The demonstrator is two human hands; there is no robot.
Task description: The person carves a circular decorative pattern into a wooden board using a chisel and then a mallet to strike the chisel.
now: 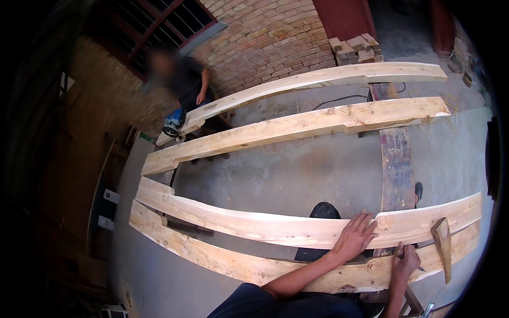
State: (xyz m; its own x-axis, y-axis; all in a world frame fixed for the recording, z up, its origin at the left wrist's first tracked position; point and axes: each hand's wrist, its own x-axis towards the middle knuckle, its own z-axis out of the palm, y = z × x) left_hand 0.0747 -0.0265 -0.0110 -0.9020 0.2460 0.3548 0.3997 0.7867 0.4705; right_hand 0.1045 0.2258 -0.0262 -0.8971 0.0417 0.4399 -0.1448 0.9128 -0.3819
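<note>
Two long pale wooden beams lie side by side in front of me: the farther beam (254, 223) and the nearer beam (217, 253). My left hand (355, 235) rests on the farther one with fingers stretched out, just left of a carved spiral (384, 221). Low over the nearer beam, my right hand (407, 261) is closed round a chisel (421, 268); its dark handle end and thin tip show on either side of the fist. Another spiral (375, 265) marks the nearer beam, left of that hand. A wooden mallet (443, 249) lies across the beams to the right.
Beyond lie two more beams (297, 127) (318, 82) on a paint-stained plank support (396, 164). At the far left a co-worker (188, 79) is beside a blue power tool (174, 122). Wood blocks (358, 49) are stacked by the brick wall (265, 42); a cord (339, 99) trails on the floor.
</note>
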